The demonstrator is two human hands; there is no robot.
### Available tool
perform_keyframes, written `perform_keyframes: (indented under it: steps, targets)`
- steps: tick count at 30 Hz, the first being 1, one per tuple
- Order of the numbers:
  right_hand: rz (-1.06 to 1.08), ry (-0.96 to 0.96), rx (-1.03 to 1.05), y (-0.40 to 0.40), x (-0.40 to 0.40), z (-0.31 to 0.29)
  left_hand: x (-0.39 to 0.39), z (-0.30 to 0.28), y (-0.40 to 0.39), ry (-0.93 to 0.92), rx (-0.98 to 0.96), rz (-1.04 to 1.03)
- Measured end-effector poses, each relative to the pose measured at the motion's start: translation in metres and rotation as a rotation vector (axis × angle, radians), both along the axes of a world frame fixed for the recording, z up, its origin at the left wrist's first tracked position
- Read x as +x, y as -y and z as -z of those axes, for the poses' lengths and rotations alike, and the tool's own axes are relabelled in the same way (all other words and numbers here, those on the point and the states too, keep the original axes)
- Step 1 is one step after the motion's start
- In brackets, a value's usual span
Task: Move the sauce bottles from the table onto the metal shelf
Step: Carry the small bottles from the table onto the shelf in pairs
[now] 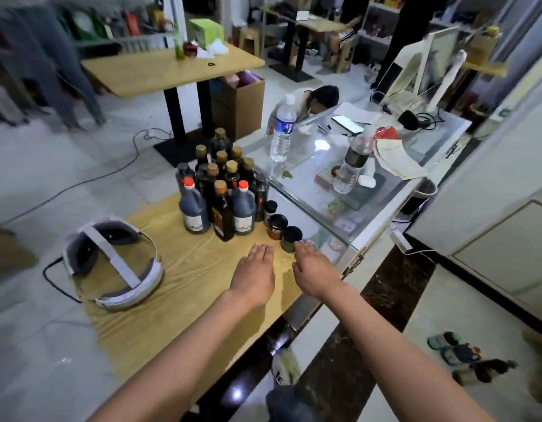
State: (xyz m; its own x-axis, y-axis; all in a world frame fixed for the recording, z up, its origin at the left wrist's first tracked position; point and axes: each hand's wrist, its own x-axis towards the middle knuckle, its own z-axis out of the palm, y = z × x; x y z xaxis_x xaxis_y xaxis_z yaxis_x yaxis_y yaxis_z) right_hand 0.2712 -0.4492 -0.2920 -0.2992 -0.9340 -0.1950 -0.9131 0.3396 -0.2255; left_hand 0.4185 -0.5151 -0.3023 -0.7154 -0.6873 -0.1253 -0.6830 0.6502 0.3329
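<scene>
A: Head view, only one. Where are the hands?

B: Both stretched out over the wooden table, palms down. Left hand has fingers straight and together, holding nothing. Right hand is flat too, fingers loosely spread, fingertips just beside the small green jar, maybe touching it, can't tell. No grip on anything.

A: And the sauce bottles?

B: All on the table, bunched at the far edge next to the glass counter. Front row: two dark jugs with red caps and a tall dark bottle between them. More dark bottles crowd behind. A row of small jars runs toward the right hand.

A: Step?

B: I'd say the very start, reaching in, nothing lifted yet. The whole cluster looks untouched.

A: Next move?

B: Probably curl the fingers round the nearest thing, the green jar or a front jug. They stand tight, so a pull straight up would be safer than sideways, or neighbours may tip.

A: The shelf?

B: Not clearly in view. Blurred racks in the background, can't say which is the metal one.

A: Other stuff?

B: A white headset on the table's left, a water bottle on the counter.
</scene>
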Motion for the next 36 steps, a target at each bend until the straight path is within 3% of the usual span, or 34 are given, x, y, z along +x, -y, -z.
perform_keyframes:
  steps: [9,17,25,31,36]
  targets:
    - [-0.071,0.055,-0.012,0.087,-0.073,0.053,-0.066,0.032,0.093,0.009,0.086,-0.159]
    - [-0.154,0.054,0.032,0.158,-0.106,0.101,-0.137,0.042,0.161,0.048,0.168,-0.139]
    - [-0.295,-0.122,0.086,0.171,-0.105,0.132,-0.181,0.058,0.199,0.455,0.032,0.019]
    - [-0.285,-0.165,0.098,0.181,-0.106,0.146,-0.188,0.072,0.2,0.49,-0.049,-0.014]
    - [-0.337,-0.031,0.029,0.183,-0.111,0.162,-0.178,0.079,0.196,0.558,-0.171,0.002]
